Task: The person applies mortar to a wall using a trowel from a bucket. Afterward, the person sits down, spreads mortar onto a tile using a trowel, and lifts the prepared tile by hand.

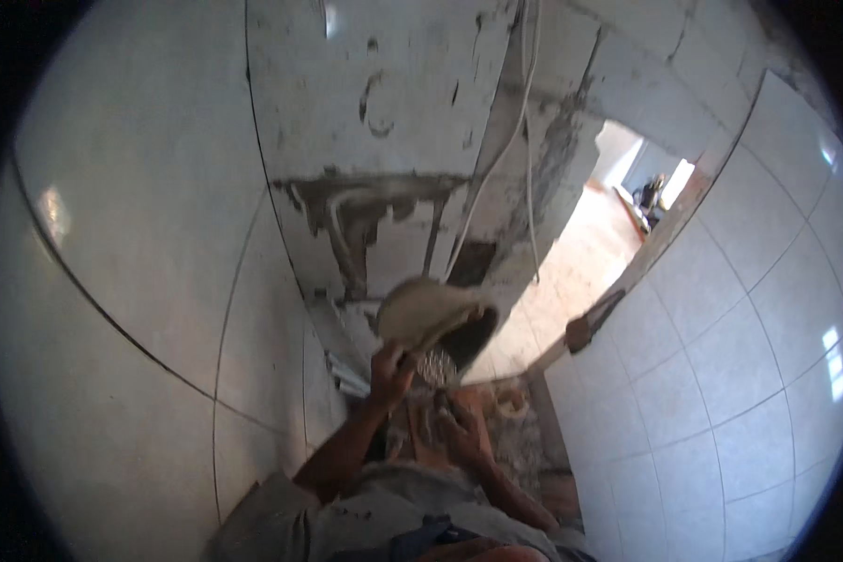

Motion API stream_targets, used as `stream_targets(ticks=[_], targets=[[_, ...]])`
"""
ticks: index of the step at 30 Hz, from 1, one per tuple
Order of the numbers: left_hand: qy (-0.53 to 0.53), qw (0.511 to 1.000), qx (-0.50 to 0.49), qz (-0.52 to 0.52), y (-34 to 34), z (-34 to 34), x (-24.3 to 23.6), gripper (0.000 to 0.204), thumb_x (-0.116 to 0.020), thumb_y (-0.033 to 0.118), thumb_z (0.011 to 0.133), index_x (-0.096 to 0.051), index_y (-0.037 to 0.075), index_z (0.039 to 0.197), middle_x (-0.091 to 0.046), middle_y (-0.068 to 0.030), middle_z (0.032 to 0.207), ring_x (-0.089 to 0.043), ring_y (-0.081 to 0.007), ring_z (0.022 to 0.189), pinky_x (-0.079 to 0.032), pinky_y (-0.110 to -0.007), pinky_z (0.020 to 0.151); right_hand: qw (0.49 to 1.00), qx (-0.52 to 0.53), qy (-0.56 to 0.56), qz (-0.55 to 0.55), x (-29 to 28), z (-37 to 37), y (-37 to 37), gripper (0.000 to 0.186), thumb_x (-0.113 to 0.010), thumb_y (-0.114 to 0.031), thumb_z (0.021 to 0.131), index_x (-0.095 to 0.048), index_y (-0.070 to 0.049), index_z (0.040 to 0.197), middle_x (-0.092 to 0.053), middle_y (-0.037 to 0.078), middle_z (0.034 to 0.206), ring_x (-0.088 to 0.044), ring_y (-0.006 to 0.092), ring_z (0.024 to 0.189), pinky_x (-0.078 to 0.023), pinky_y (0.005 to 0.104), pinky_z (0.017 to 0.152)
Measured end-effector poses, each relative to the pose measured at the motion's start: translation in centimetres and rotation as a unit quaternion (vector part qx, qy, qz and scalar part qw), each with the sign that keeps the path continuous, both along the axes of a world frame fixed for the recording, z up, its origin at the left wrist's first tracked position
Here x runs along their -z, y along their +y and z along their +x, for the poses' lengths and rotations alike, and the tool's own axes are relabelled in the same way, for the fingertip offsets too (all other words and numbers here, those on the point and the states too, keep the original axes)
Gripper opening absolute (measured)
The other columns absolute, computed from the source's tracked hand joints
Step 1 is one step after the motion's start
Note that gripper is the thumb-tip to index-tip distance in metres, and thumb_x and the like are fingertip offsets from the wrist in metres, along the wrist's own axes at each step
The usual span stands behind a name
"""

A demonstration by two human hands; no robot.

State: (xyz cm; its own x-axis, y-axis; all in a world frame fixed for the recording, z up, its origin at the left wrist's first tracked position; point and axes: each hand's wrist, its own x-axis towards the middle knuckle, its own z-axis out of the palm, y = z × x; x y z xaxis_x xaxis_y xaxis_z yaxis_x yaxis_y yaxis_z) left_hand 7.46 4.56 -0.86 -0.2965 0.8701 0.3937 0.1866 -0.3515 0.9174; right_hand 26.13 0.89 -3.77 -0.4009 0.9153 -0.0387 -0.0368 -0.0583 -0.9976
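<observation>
Left hand (390, 377), grip closed on edge of tilted pale bucket (423, 311), presumably to steady its slant; right hand (461, 436) below, grip too blurred to tell.

A person's left-hand grip (392, 374) is on the edge of a pale, rounded object (423, 314); the right-hand grip (458, 433) is just below. Tiled walls (688, 375) rise on both sides, and a white cable (531, 70) dangles ahead.
</observation>
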Motion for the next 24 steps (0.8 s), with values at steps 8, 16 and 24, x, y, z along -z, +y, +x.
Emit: stream_targets(ticks=[8, 16, 24], targets=[[-0.156, 0.970, -0.161, 0.092, -0.3, -1.9, 1.8, 0.027, -0.053, 0.026, 0.084, -0.054, -0.002, 0.080, -0.045, -0.0023, 0.066, -0.041, -0.0122, 0.064, -0.037, -0.027, 0.060, 0.991, -0.012, -0.096, 0.097, -2.5, 1.9, 1.5, 0.024, -0.049, -0.023, 0.088, -0.055, -0.002, 0.098, -0.053, -0.002, 0.070, -0.048, 0.0061, 0.064, -0.040, 0.0217, 0.057], [-0.279, 0.945, -0.169, 0.022, -0.5, -4.4, 2.6, 0.026, -0.055, 0.024, 0.085, -0.042, 0.009, 0.068, -0.034, 0.0038, 0.063, -0.034, -0.0091, 0.059, -0.031, -0.028, 0.058, 0.985, -0.048, 0.049, 0.157, -12.2, 4.2, 8.7, 0.044, -0.046, -0.014, 0.082, -0.041, 0.002, 0.123, -0.056, 0.009, 0.091, -0.054, 0.0162, 0.077, -0.045, 0.0289, 0.068], [-0.262, 0.938, -0.224, 0.038, -0.7, -4.1, 3.2, 0.017, -0.055, 0.016, 0.081, -0.054, -0.001, 0.079, -0.045, 0.0010, 0.066, -0.042, -0.0095, 0.063, -0.037, -0.027, 0.060, 0.900, 0.072, 0.049, 0.428, -36.9, -3.9, 17.6, 0.040, -0.049, -0.015, 0.085, -0.043, -0.002, 0.122, -0.058, 0.007, 0.085, -0.052, 0.0145, 0.072, -0.044, 0.0293, 0.065]])
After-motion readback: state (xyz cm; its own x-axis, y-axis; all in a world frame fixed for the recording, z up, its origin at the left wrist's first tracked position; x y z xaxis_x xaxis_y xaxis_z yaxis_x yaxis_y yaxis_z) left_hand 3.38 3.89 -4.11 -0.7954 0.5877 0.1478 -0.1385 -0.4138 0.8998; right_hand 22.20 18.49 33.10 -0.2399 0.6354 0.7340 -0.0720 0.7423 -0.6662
